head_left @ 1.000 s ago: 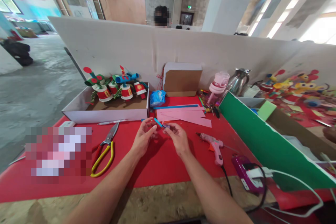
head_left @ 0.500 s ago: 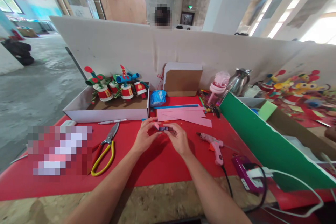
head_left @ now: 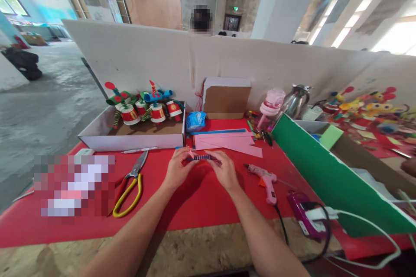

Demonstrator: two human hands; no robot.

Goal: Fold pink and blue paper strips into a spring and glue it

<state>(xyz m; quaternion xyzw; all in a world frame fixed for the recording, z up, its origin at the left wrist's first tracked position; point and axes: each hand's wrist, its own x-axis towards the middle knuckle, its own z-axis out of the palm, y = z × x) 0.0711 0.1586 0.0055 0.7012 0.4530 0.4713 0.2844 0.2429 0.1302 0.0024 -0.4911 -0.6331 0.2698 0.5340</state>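
A small folded paper spring (head_left: 202, 157), dark with pale stripes, stretches between my two hands above the red table covering. My left hand (head_left: 178, 168) pinches its left end, where a pink paper tip stands up by the fingers. At the other end, my right hand (head_left: 223, 169) has thumb and fingers closed on it. Just beyond the hands lie pink paper strips (head_left: 224, 142) and a blue strip (head_left: 224, 131). To the right of my right hand rests a pink glue gun (head_left: 267, 181). Scissors (head_left: 131, 181) with red and yellow handles lie left of my left hand.
A white box (head_left: 136, 142) holding paper-cup figures (head_left: 157, 113) stands at the back left. At the right are a green-sided box (head_left: 328, 173), a purple power bank (head_left: 305, 214) and cables. A white partition (head_left: 146, 52) runs behind the table, near a pink bottle (head_left: 271, 108) and metal jug (head_left: 295, 99).
My hands have moved slightly apart, and the paper spring between them is drawn out longer. The other things on the table stay where they were.
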